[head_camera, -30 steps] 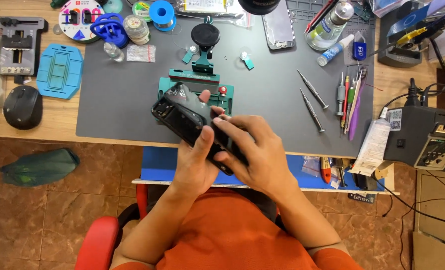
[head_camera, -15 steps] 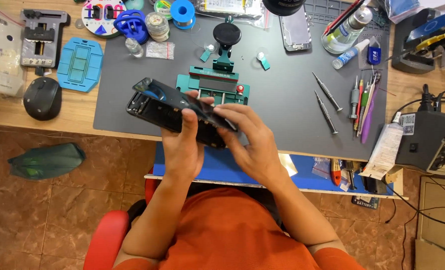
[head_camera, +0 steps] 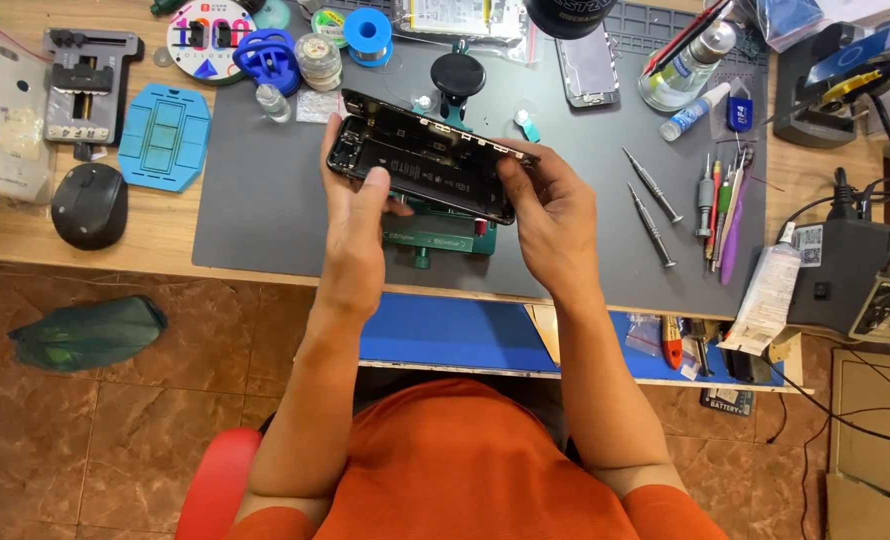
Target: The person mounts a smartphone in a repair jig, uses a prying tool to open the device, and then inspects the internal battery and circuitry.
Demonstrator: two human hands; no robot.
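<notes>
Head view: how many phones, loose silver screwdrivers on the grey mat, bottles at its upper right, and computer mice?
Phones: 2, the opened phone held up and the second phone on the mat
Loose screwdrivers: 2, upper screwdriver, lower screwdriver
Bottles: 2, clear bottle, small white bottle
Mice: 1, black mouse
Total: 7

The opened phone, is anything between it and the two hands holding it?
No. The left hand and right hand grip the opened phone directly at its ends, above the green holder.

Opened phone (head_camera: 430,158) held above mat (head_camera: 265,215) on surface (head_camera: 165,240); holder (head_camera: 435,235) beneath, screwdrivers (head_camera: 652,205) right, mouse (head_camera: 89,205) left
</notes>
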